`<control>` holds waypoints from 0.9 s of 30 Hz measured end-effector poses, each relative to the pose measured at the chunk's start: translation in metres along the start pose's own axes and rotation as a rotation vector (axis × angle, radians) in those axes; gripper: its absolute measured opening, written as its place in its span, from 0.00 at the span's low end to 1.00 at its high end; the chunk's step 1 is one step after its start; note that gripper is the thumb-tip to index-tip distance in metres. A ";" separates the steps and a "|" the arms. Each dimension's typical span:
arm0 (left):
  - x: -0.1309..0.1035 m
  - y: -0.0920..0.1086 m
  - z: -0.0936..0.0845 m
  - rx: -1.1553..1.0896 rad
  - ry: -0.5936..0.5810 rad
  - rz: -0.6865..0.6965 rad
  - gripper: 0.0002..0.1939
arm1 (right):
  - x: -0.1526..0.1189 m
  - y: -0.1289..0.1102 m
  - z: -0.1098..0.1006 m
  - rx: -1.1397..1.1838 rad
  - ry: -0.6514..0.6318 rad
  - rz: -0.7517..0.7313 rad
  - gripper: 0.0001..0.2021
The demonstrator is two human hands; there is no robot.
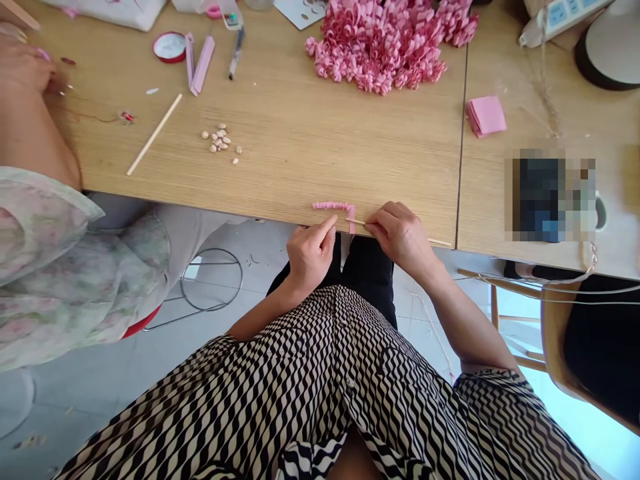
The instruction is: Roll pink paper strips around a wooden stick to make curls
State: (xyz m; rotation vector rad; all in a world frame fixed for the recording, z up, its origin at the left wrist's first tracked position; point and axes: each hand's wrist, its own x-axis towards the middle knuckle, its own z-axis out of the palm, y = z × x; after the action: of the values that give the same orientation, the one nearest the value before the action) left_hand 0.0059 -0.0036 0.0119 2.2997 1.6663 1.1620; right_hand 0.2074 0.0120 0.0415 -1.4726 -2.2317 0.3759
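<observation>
At the table's front edge, a pink strip [351, 220] lies bent, with a curled, ruffled part [330, 205] running to the left. My right hand [399, 230] is closed on a thin wooden stick [356, 222], whose tip crosses the strip. Just left of the strip is my left hand [313, 253], its fingers pressed together with the index finger pointing at the stick's tip. Whatever is between those fingers is too small to make out.
A heap of pink curled strips [380, 43] lies at the back of the table [300, 133]. Pink squares [487, 115] sit at the right. Small beige pieces [220, 140] and a pale stick [155, 133] lie left. Another person's arm [35, 120] rests at the far left.
</observation>
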 end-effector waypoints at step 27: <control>0.000 0.018 0.004 0.159 -0.183 0.092 0.15 | 0.036 0.014 -0.001 0.033 -0.113 -0.175 0.15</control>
State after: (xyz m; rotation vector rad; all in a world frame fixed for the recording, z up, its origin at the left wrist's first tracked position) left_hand 0.0227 -0.0097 0.0177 2.5143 1.6573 0.8292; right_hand 0.2071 0.0504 0.0437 -1.2554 -2.4093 0.4459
